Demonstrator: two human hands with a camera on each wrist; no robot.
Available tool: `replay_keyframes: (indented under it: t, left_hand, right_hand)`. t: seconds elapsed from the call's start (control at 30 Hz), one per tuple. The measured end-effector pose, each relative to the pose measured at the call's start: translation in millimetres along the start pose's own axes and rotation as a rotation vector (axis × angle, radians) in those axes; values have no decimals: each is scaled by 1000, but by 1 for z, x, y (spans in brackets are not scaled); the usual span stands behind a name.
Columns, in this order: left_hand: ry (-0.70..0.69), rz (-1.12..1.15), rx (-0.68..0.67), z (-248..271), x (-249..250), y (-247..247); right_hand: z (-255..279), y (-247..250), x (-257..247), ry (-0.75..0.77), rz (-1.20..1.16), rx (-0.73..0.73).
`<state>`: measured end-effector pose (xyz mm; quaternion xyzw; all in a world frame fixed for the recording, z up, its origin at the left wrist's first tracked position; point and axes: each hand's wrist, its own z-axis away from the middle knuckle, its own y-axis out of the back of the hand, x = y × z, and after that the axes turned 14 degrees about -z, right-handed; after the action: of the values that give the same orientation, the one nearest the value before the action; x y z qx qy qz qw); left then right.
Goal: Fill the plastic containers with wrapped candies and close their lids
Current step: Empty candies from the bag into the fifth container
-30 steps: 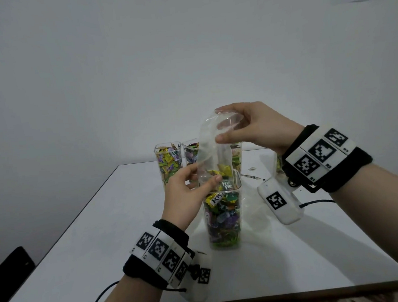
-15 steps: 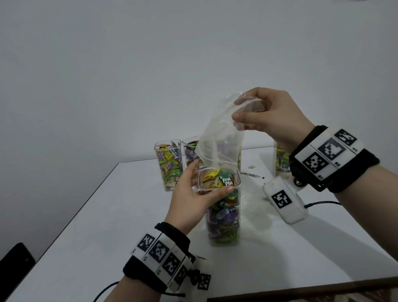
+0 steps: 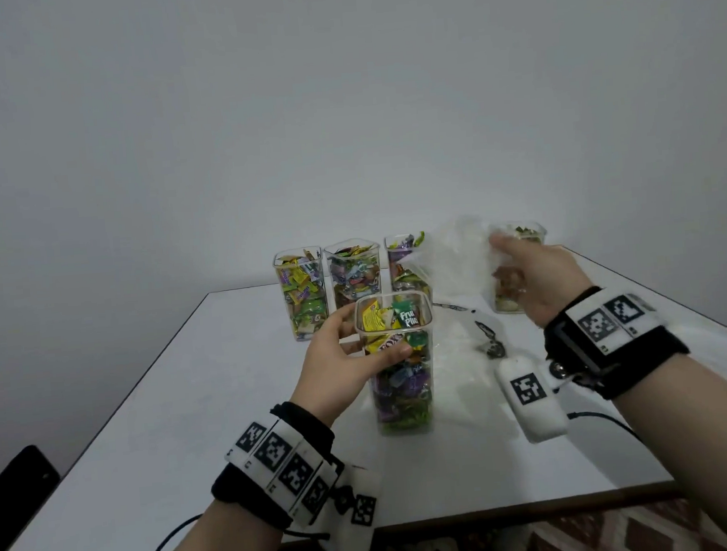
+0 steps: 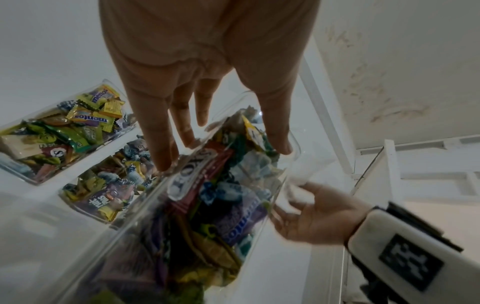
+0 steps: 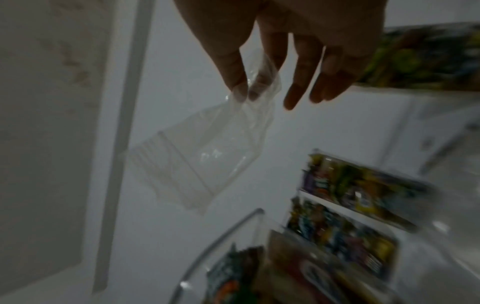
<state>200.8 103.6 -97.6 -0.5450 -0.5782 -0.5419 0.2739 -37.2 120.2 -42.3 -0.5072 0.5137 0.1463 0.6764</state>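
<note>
A tall clear plastic container [image 3: 399,368] full of wrapped candies stands lidless in the middle of the white table [image 3: 192,441]. My left hand [image 3: 346,359] grips its upper part, thumb on the near face and fingers on the left side; the left wrist view shows the fingers [image 4: 161,144] on the container [image 4: 207,205]. My right hand [image 3: 536,279] is off to the right, above the table, pinching an empty clear plastic bag [image 3: 456,263] between thumb and forefinger. In the right wrist view the bag [image 5: 207,160] hangs from those fingers [image 5: 233,78].
Three filled lidless containers [image 3: 302,293] [image 3: 353,276] [image 3: 404,267] stand in a row at the back, with another [image 3: 513,272] behind the right hand. Small dark objects [image 3: 491,343] lie on the table right of centre. A dark chair back [image 3: 13,490] shows at the left edge.
My right hand has carried the empty bag from above the container down and to the right. My left hand has kept its hold on the container.
</note>
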Motion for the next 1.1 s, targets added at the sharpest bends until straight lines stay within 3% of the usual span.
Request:
replay_keyframes:
  t: [0.2,0.37,0.57,0.73,0.9,1.1]
  left_hand:
    - [-8,-5,10,1,3,0]
    - [-1,3,8,0,0,0]
    - [-8,6,21,-2,0,-1]
    - [-17,-1,24,-10,-2,-8]
    - [-29,25,23,-25,-1,-25]
    - [-36,18,-5,-60,7,-63]
  right_hand:
    - [-5,31,46,-385,103,259]
    - [-3,26,57,-594,49,185]
    - [-6,25,63,-656,-22,154]
    - [-11,30,67,-586,-49,119]
    - [-22,52,58,-522,-315,198]
    - [-41,102,38,-417,-471,296]
